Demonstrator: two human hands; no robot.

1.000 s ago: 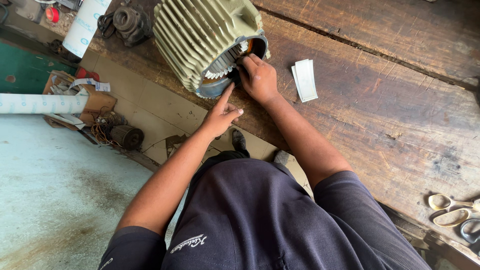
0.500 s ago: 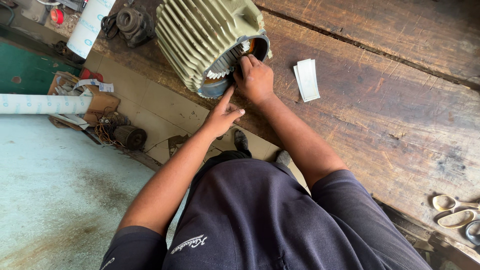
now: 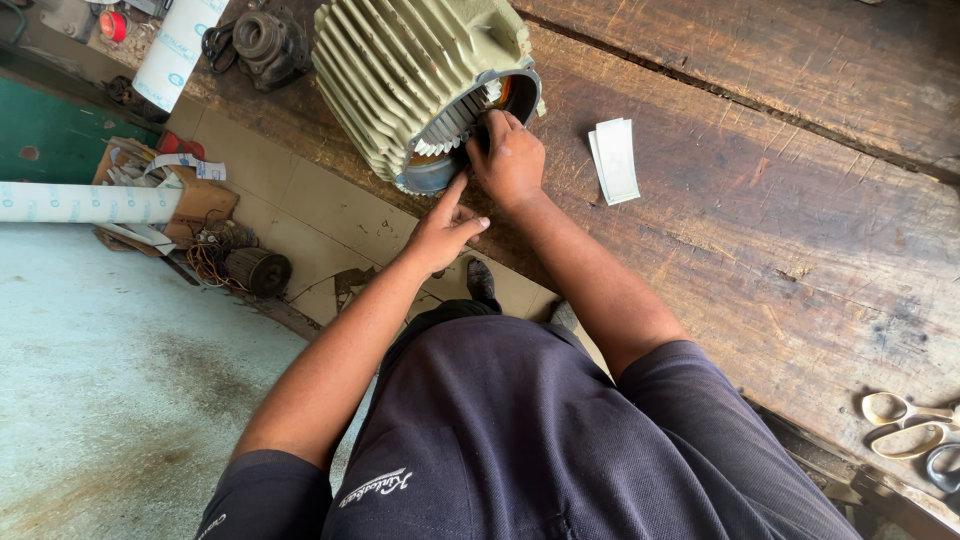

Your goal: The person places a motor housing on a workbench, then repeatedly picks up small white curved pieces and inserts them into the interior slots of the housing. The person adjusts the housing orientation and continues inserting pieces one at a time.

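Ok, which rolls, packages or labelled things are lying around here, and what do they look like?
White printed roll: upper left, leaning, blue marks.
Second white roll: left edge, lying flat.
Brown cardboard box: beside that roll's end, open, scraps inside.
White paper strips: on the wooden bench, beside the right hand.

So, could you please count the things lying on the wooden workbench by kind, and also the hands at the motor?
Finned motor housing: 1
Stack of white paper strips: 1
Scissors: 1
Dark metal part: 1
Hands at the housing's open end: 2, left hand and right hand
Total: 6
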